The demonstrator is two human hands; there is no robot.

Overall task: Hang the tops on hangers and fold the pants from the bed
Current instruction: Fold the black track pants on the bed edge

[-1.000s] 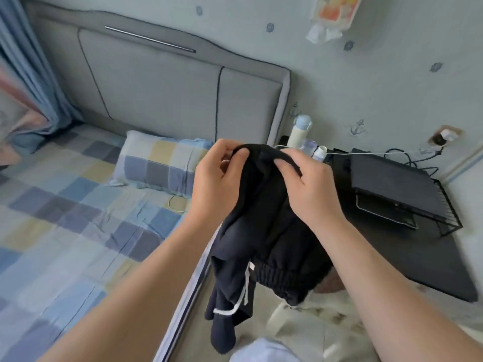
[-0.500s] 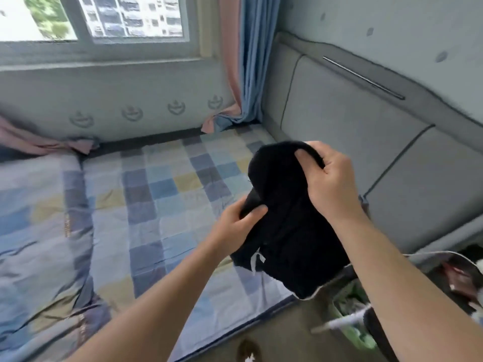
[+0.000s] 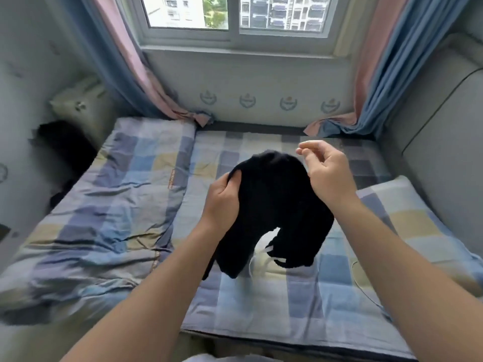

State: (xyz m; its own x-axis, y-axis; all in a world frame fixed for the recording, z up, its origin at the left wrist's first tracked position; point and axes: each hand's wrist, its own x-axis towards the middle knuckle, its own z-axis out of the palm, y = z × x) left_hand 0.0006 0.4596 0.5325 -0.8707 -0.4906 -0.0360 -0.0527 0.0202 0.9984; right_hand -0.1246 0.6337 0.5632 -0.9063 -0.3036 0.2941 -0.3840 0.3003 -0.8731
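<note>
Small bedroom, seen from the foot side of a bed covered in a blue, grey and yellow checked cotton sheet [image 3: 261, 309]. A white-framed sliding window [image 3: 235, 17] sits in the far wall, with apartment blocks and some greenery outside. Pink-and-blue curtains hang at each side, left curtain [image 3: 122, 61] and right curtain [image 3: 392, 64], and their hems pool on the mattress edge. A grey padded headboard [image 3: 433, 126] runs along the right. A matching checked pillow [image 3: 407, 226] lies below it, at the right end of the bed. A rumpled checked quilt [image 3: 99, 218] covers the left half of the bed. A dark, blurred heap [image 3: 65, 150] sits at the far left against the wall; what it is cannot be told. The pair of black soft-knit pants [image 3: 274, 199] is held in the air over the middle of the sheet, bunched in an arch with both ends drooping toward the bed. A white drawstring [image 3: 269, 250] shows at the lower opening. The left hand [image 3: 222, 202] grips the left edge of the bunched fabric, fingers curled round it and thumb on top. The right hand [image 3: 326, 176] is over the upper right of the pants with its fingers [image 3: 308, 145] loosely spread and lifted clear of the cloth, clasping nothing. Whether its palm touches the fabric cannot be told. Both forearms are bare.
</note>
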